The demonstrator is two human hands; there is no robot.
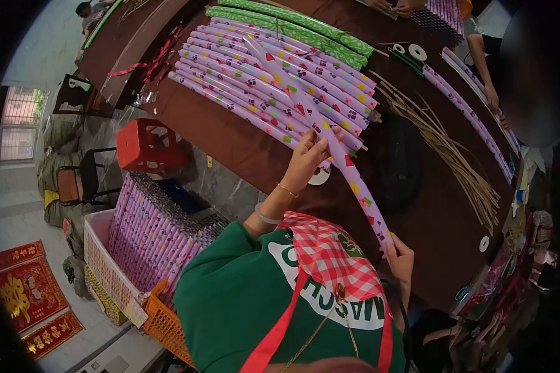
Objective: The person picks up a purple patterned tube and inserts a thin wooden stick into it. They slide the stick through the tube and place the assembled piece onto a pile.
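Two hands grasp one purple patterned roll: left hand clasps its middle, right hand clenches its near end; matching rolls lie piled just beyond the left grip.

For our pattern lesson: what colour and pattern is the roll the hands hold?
Lilac roll with small red, yellow and green shapes; head view.

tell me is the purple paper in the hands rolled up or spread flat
Rolled up: the purple paper forms a long thin tube, left hand at its middle, right hand at its near end.
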